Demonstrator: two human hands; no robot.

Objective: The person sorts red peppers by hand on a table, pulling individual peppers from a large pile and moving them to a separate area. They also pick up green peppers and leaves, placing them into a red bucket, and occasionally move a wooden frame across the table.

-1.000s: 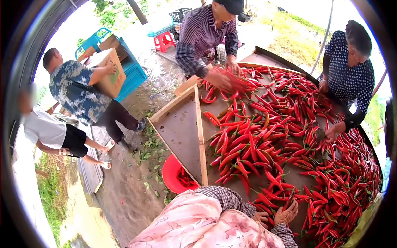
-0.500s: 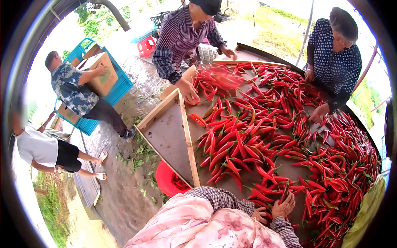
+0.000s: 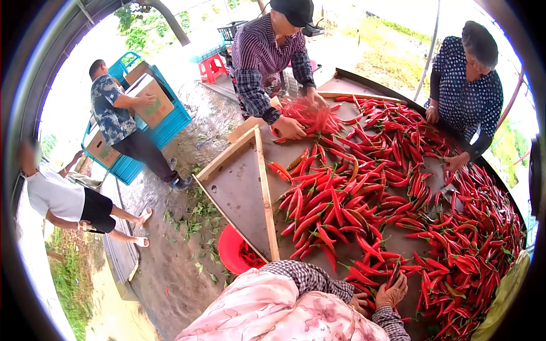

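Observation:
Red chili peppers point(image 3: 333, 207) lie heaped and scattered over a dark tabletop point(image 3: 296, 152). At the near edge, my right hand point(image 3: 391, 292) is closed around a dark chili pepper point(image 3: 393, 274) that sticks up between thumb and fingers. Just to its left, my left hand point(image 3: 358, 303) has its fingers curled low beside red peppers. My checked sleeve partly covers it, and what it grips is hidden.
Wooden strips point(image 3: 265, 196) border the table's left corner, above a red basin point(image 3: 230, 250). Two co-workers handle peppers: one in a striped shirt point(image 3: 259, 54), one in dotted clothing point(image 3: 463, 85). Farther left, a person holds a cardboard box point(image 3: 151, 102) at a blue cart point(image 3: 170, 122).
The whole view has shifted slightly, with the table lower and farther right. The striped-shirt co-worker's hands have come closer together over blurred peppers. My hands keep nearly the same pose.

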